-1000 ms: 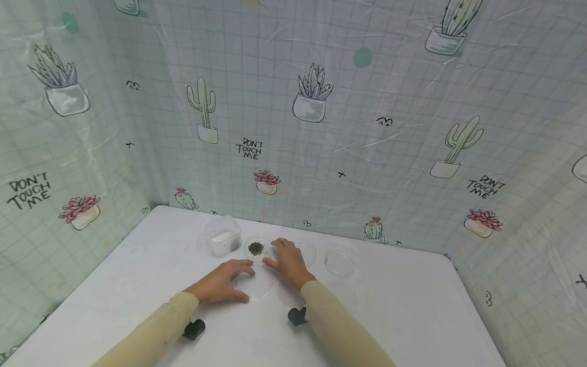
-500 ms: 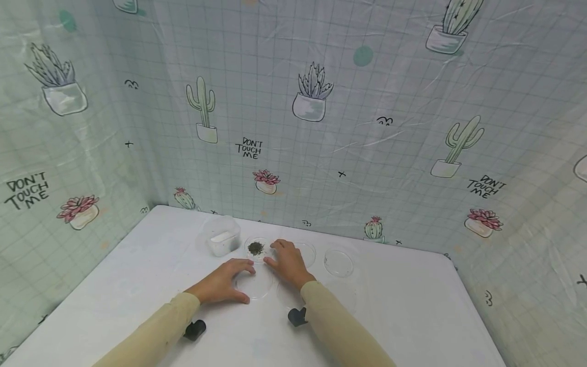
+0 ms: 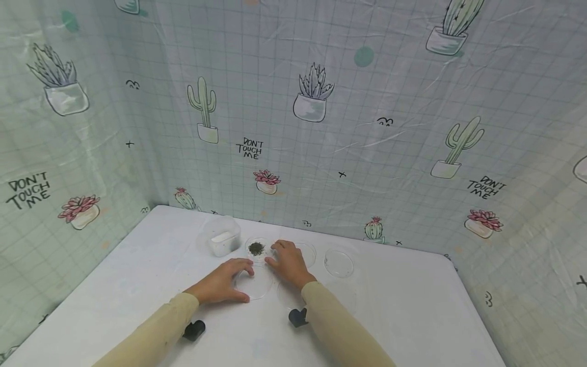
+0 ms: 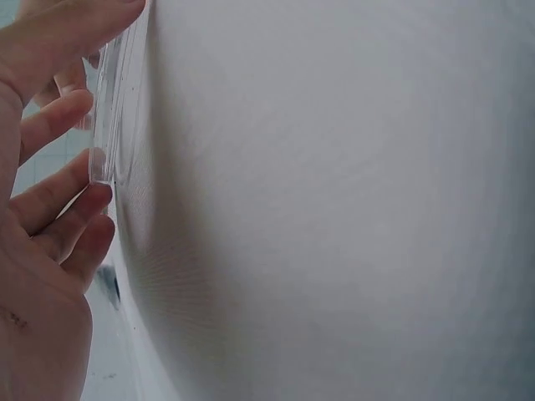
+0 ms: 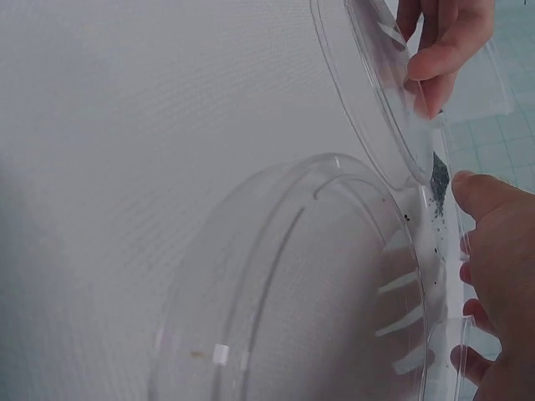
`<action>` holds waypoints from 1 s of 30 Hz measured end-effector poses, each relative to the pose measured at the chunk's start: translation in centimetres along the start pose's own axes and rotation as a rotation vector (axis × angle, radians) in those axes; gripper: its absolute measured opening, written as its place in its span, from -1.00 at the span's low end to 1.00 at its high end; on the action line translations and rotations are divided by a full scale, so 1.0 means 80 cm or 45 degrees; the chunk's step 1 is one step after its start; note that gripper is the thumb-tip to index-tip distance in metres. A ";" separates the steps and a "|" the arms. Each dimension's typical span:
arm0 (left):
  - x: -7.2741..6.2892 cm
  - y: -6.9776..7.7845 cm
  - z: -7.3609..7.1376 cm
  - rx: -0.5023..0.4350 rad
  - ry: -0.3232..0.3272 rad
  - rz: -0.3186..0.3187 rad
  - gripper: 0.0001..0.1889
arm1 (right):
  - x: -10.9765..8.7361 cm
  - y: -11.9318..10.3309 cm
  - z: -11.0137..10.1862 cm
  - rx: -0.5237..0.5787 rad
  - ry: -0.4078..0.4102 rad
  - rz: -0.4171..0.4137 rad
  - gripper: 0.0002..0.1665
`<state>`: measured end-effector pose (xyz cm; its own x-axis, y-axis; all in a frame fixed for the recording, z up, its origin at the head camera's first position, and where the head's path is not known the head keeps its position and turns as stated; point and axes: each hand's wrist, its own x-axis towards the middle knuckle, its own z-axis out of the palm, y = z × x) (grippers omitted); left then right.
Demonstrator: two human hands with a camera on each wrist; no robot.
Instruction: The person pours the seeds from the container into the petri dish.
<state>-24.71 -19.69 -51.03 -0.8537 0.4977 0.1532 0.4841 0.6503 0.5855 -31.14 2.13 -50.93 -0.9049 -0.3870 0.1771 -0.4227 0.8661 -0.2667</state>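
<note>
In the head view a clear round petri dish (image 3: 261,288) lies at the front; my left hand (image 3: 220,283) holds its left side, thumb near and fingers far. The left wrist view shows several fingertips against the dish's edge (image 4: 102,159). Just behind it, a smaller clear dish (image 3: 268,250) bears a pile of dark green dried flakes (image 3: 256,248). My right hand (image 3: 290,262) grips that dish's right side between thumb and fingers. In the right wrist view the thumb (image 5: 485,194) is beside the flakes, and the other fingers are partly hidden.
A translucent tub (image 3: 223,237) stands at the back left. Right of my right hand are clear dishes, one partly hidden (image 3: 308,253) and one in full view (image 3: 338,263). A large clear round dish (image 5: 292,242) lies below my right wrist. A printed curtain (image 3: 275,102) borders the table.
</note>
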 end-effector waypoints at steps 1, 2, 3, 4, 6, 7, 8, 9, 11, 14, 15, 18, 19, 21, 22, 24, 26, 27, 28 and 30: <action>0.000 0.000 0.000 0.005 0.003 0.000 -0.45 | 0.000 0.000 0.000 -0.005 0.003 -0.001 -0.48; 0.000 0.000 -0.001 0.004 0.007 0.003 -0.45 | 0.000 0.000 0.000 -0.008 0.007 -0.001 -0.48; 0.000 0.000 -0.001 0.009 0.010 0.008 -0.45 | 0.000 0.001 0.001 -0.016 0.005 0.004 -0.48; -0.001 0.000 -0.002 0.014 0.013 0.013 -0.45 | 0.000 0.001 0.001 -0.024 0.010 0.005 -0.48; 0.000 0.001 -0.004 0.014 0.016 0.022 -0.45 | -0.001 0.001 0.001 -0.035 0.012 0.013 -0.49; 0.000 0.001 -0.006 0.010 0.017 0.025 -0.45 | -0.002 0.001 0.001 -0.038 0.016 0.014 -0.50; 0.000 0.002 -0.007 0.007 0.019 0.030 -0.45 | -0.002 0.000 0.001 -0.039 0.017 0.013 -0.50; 0.000 0.002 -0.008 0.002 0.020 0.031 -0.46 | -0.003 0.000 0.001 -0.039 0.017 0.013 -0.51; 0.000 0.003 -0.010 -0.007 0.025 0.030 -0.45 | -0.004 -0.001 0.001 -0.031 0.016 0.008 -0.52; 0.001 0.003 -0.011 0.002 0.034 0.027 -0.45 | -0.007 -0.004 -0.001 -0.020 0.018 0.002 -0.52; 0.001 0.003 -0.011 0.005 0.035 0.023 -0.44 | -0.008 -0.004 -0.002 -0.021 0.021 0.002 -0.52; 0.001 0.002 -0.011 0.023 0.036 0.016 -0.44 | -0.010 -0.006 -0.004 -0.032 0.021 0.006 -0.52; 0.001 0.002 -0.011 0.025 0.036 0.014 -0.44 | -0.011 -0.007 -0.004 -0.034 0.021 0.007 -0.52; 0.002 0.002 -0.012 0.022 0.034 0.008 -0.44 | -0.011 -0.007 -0.004 -0.033 0.014 0.009 -0.53; 0.002 0.002 -0.012 0.020 0.034 0.005 -0.44 | -0.011 -0.007 -0.004 -0.033 0.008 0.009 -0.54; 0.001 0.003 -0.013 0.023 0.032 -0.001 -0.43 | -0.011 -0.007 -0.003 -0.030 0.008 0.006 -0.55; 0.001 0.005 -0.014 0.021 0.032 -0.003 -0.43 | -0.011 -0.007 -0.003 -0.027 0.014 0.001 -0.57; 0.001 0.005 -0.014 0.024 0.032 -0.004 -0.43 | -0.012 -0.007 -0.003 -0.026 0.020 0.000 -0.58; 0.001 0.006 -0.014 0.029 0.035 -0.005 -0.43 | -0.012 -0.007 -0.002 -0.026 0.025 -0.002 -0.58; 0.001 0.006 -0.015 0.040 0.040 -0.004 -0.42 | -0.012 -0.008 -0.003 -0.018 0.042 -0.004 -0.58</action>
<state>-24.81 -20.02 -49.78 -0.8608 0.4773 0.1767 0.4865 0.6697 0.5611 -29.97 2.06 -50.68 -0.9013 -0.3795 0.2091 -0.4247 0.8694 -0.2525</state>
